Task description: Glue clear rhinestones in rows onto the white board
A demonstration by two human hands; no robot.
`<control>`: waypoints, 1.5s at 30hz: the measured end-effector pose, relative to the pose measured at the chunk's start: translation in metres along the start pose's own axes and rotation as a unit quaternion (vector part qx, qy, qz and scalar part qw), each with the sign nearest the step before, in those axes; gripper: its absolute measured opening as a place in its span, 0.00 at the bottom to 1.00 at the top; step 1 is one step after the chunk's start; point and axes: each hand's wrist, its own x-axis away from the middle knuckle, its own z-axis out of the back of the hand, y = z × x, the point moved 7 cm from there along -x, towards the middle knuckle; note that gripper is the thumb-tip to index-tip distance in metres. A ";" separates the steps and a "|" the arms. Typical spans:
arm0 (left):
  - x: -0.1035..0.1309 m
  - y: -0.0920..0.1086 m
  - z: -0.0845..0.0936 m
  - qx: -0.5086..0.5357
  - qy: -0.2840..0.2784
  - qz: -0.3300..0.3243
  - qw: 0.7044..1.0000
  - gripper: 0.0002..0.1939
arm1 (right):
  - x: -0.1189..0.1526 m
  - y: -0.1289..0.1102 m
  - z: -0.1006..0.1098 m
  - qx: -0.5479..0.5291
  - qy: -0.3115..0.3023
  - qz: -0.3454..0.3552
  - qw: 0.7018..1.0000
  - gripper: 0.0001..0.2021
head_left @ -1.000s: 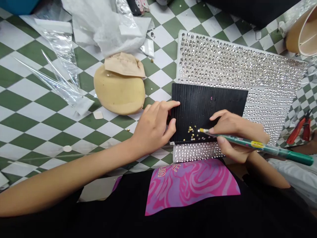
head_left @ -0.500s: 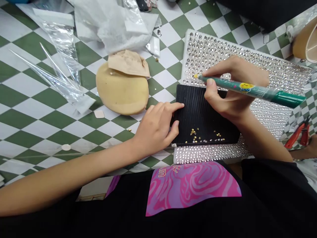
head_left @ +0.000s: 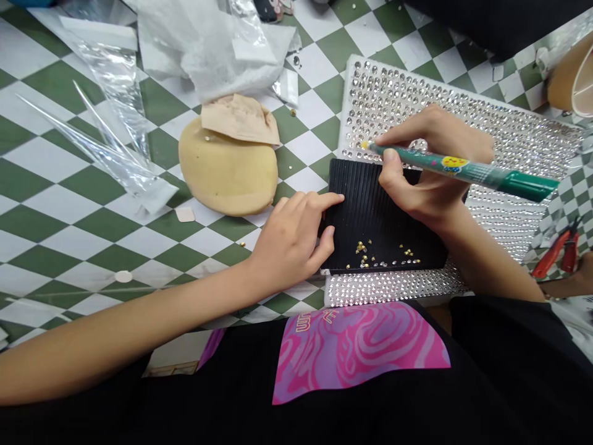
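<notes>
My right hand (head_left: pixel 430 167) is closed around a green pen (head_left: pixel 472 170) with a yellow tip. That tip is at the surface of a white panel (head_left: pixel 343 133) covered in rows of silver rhinestones (head_left: pixel 398 93). A black ribbed tray (head_left: pixel 370 210) lies over part of the panel, and a few loose gold-backed rhinestones (head_left: pixel 361 248) sit along its near edge. My left hand (head_left: pixel 296 235) rests at the tray's left edge, index finger stretched onto it and thumb apart, with nothing held. Whether a rhinestone is on the pen tip is too small to tell.
Left of the tray lies a yellow oval pad (head_left: pixel 227 173) with a crumpled beige piece (head_left: pixel 241 120) on it. Clear plastic bags (head_left: pixel 111 74) and pointed clear cones (head_left: pixel 106 161) are farther left. Red-handled pliers (head_left: pixel 556 250) and a brown cup (head_left: pixel 567 80) are at the right.
The rear end of the pen and my right hand have shifted slightly left, while the tip stays near the same spot on the panel. My left hand holds its place.
</notes>
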 end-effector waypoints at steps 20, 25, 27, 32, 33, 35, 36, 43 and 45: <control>0.001 0.001 -0.001 -0.014 0.006 -0.012 1.000 0.15 | 0.023 -0.010 0.030 -0.190 -0.070 -0.079 0.976 0.10; 0.002 0.000 -0.002 -0.012 0.009 -0.011 1.000 0.16 | 0.063 -0.039 0.031 -0.252 -0.168 -0.096 0.948 0.11; 0.002 0.000 -0.002 -0.011 0.008 -0.010 1.000 0.16 | 0.073 -0.045 0.032 -0.265 -0.155 -0.106 0.946 0.11; 0.002 0.001 -0.001 -0.012 0.010 -0.016 1.000 0.17 | 0.082 -0.052 0.026 -0.274 -0.160 -0.090 0.944 0.09; 0.002 0.001 -0.001 -0.013 0.011 -0.017 1.000 0.17 | 0.082 -0.052 0.026 -0.271 -0.162 -0.085 0.945 0.08; 0.002 0.001 -0.002 -0.012 0.010 -0.016 1.000 0.17 | 0.082 -0.053 0.025 -0.264 -0.167 -0.078 0.947 0.07; 0.002 0.000 -0.002 -0.011 0.008 -0.014 1.000 0.17 | 0.082 -0.054 0.025 -0.261 -0.167 -0.075 0.948 0.07; 0.001 0.001 -0.001 -0.009 0.002 -0.011 1.000 0.17 | 0.081 -0.058 0.025 -0.245 -0.176 -0.071 0.951 0.08; 0.001 0.001 -0.001 -0.008 0.002 -0.009 1.000 0.17 | 0.077 -0.053 0.030 -0.258 -0.163 -0.086 0.949 0.08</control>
